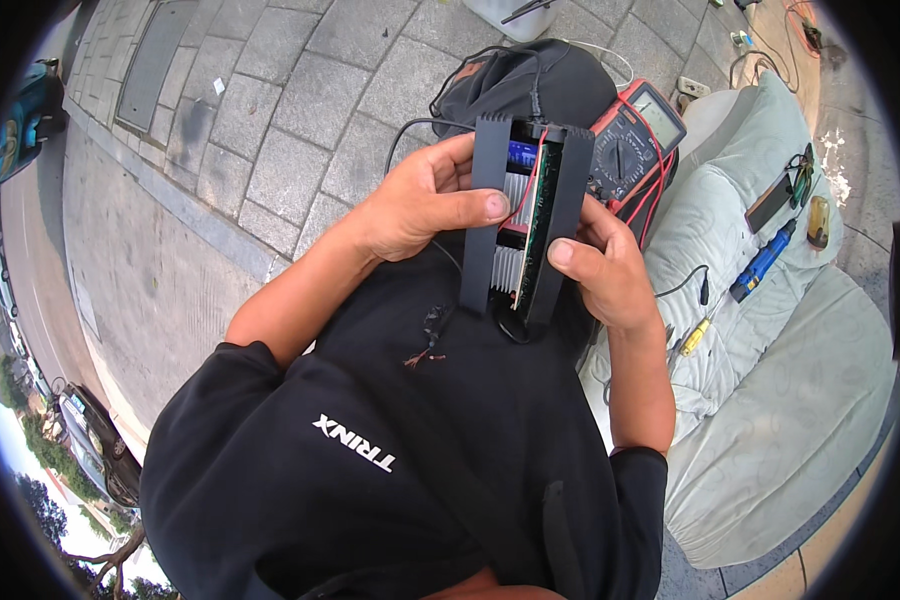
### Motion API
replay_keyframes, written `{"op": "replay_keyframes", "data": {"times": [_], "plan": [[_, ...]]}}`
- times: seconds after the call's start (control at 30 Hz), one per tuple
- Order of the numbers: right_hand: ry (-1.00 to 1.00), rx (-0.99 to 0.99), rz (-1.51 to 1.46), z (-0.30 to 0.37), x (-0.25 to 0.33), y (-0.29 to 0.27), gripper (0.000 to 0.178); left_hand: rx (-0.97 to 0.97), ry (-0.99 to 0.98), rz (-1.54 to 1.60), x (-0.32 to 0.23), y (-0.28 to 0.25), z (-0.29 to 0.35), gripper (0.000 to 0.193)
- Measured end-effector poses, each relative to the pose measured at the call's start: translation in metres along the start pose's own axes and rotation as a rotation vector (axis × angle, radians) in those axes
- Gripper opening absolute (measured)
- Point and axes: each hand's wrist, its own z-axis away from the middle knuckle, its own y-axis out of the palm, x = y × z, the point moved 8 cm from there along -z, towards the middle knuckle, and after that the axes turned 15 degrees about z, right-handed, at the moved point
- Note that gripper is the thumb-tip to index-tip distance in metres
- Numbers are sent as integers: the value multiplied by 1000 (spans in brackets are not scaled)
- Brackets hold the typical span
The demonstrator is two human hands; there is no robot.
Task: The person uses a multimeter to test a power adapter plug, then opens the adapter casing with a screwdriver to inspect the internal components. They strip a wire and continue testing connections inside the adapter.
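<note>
An opened black electronics case [490,225] with ridged ends is held upright over my lap. Inside it show a green circuit board [542,210], silvery finned heat sinks [507,270], a blue component [521,153] and a thin red wire. My left hand [435,200] grips the case's left side, its thumb laid over the open face by the red wire. On the right side, my right hand [602,262] grips the case, thumb in front and fingers behind. A black cable runs from the top end. Below the case, a short frayed cable end [432,335] lies on my black clothing.
A red-and-grey multimeter [630,145] with red leads rests right of the case, near a black bag-like bundle [560,75]. On the pale green cloth-covered seat [710,190] lie a blue tool [763,262], a yellow-handled tool [694,338] and a dark flat object [769,205]. Grey paving [300,130] spreads beyond.
</note>
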Motion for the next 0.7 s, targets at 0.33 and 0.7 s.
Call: {"op": "replay_keyframes", "data": {"times": [0.33, 0.7], "plan": [[-69, -40, -25, 6, -11, 0, 84, -59, 91, 32, 0, 12, 6, 71], [-227, -119, -207, 7, -20, 8, 85, -39, 189, -72, -4, 30, 10, 86]]}}
